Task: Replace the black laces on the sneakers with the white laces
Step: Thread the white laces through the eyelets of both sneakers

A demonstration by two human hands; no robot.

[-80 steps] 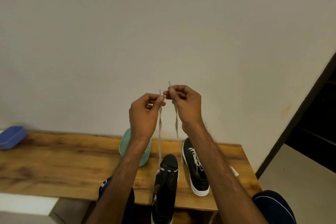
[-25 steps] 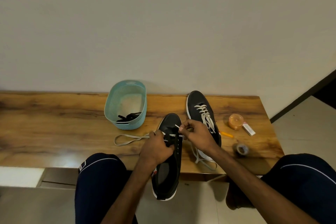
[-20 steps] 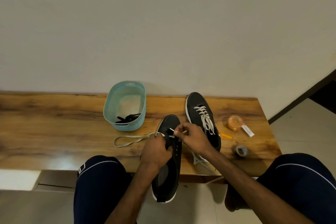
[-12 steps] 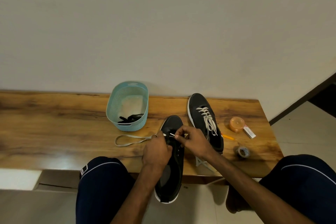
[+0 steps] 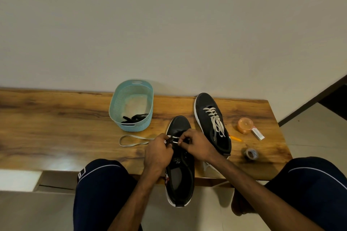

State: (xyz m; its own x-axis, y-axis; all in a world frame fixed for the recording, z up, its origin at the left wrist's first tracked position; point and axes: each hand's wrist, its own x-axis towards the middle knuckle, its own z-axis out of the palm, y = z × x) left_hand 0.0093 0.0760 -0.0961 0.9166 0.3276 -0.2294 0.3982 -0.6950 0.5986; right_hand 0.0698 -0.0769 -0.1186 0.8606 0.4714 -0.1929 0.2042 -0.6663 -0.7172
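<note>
Wooden bench (image 5: 56, 127), sneaker (image 5: 180, 178) overhanging its edge, left hand (image 5: 158, 154) and right hand (image 5: 197, 146) apparently both pinching white lace (image 5: 139, 137)

Illumination: dim, warm, diffuse indoor light. A pale glare patch sits on the table (image 5: 62, 163) near its front left edge. Shadows beside the laced sneaker (image 5: 212, 116) and the tape roll (image 5: 251, 153) are soft-edged. The wall (image 5: 169, 24) darkens toward the upper corners. Wide-angle distortion bends straight lines near the frame edges. Detail is crisp at centre.
</note>
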